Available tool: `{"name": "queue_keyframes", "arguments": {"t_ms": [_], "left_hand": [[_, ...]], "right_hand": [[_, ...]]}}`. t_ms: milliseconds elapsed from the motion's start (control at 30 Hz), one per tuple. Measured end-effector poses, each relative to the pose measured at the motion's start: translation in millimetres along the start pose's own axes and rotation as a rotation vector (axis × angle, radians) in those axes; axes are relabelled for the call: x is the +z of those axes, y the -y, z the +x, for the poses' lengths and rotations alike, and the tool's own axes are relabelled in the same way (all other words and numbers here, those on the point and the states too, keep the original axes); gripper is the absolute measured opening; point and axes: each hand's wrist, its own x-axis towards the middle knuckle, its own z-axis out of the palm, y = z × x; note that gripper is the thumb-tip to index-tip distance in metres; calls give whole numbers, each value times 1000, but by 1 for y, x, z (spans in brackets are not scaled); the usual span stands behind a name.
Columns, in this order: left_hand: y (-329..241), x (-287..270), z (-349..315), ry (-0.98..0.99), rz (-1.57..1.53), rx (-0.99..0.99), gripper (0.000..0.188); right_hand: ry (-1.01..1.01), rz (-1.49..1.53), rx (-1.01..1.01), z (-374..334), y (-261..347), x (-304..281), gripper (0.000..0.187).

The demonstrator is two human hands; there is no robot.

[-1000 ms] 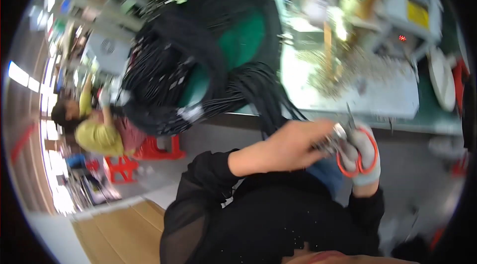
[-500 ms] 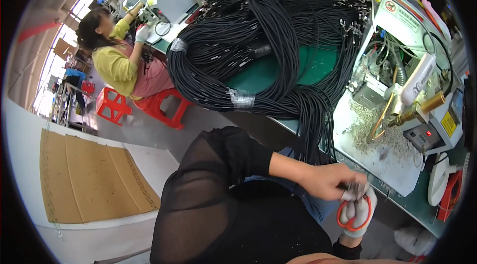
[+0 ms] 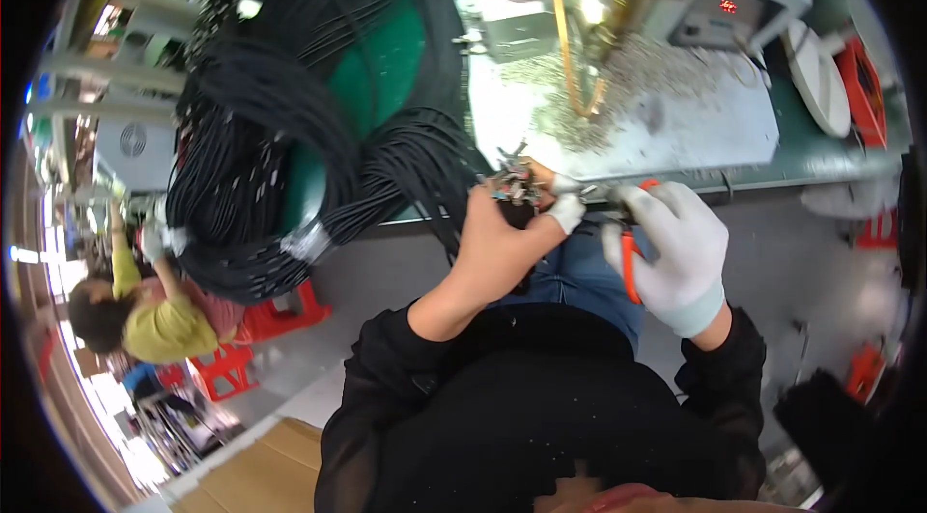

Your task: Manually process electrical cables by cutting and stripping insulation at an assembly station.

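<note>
My left hand (image 3: 488, 248) is closed round a bundle of black cables, with white covers on its thumb and a fingertip. The bundle's metal-tipped cable ends (image 3: 519, 183) stick up out of the fist in a cluster. Close beside it on the right, my white-gloved right hand (image 3: 684, 250) grips scissors with orange-red handles (image 3: 630, 267). Their tips point at the cable ends, but whether they touch is too small to tell. Both hands are above my lap at the bench's front edge.
Thick coils of black cable (image 3: 415, 156) cover the green bench at left, bound with clear wrap (image 3: 307, 243). A machine with a red display (image 3: 719, 16) stands over a white board (image 3: 695, 132) strewn with small scraps. At far left a person in yellow (image 3: 169, 330) works near red stools (image 3: 227, 370).
The view has swung to the right. My hands, earlier close together with the left partly over the right, are now side by side, and the cable ends show clearly in my left hand.
</note>
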Motion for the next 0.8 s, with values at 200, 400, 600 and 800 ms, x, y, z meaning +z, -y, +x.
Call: {"name": "queue_keyframes", "arguments": {"t_ms": [200, 400, 600, 800], "left_hand": [[-1, 10, -3, -25, 116, -55, 15], [0, 17, -7, -14, 168, 142, 16], [6, 21, -7, -113, 306, 185, 19], [5, 23, -5, -119, 318, 111, 17]], "right_hand": [[124, -130, -85, -7, -2, -4, 29], [235, 220, 58, -18, -9, 3, 19], [409, 915, 669, -22, 5, 6, 10], [-17, 398, 221, -23, -2, 25, 10]]}}
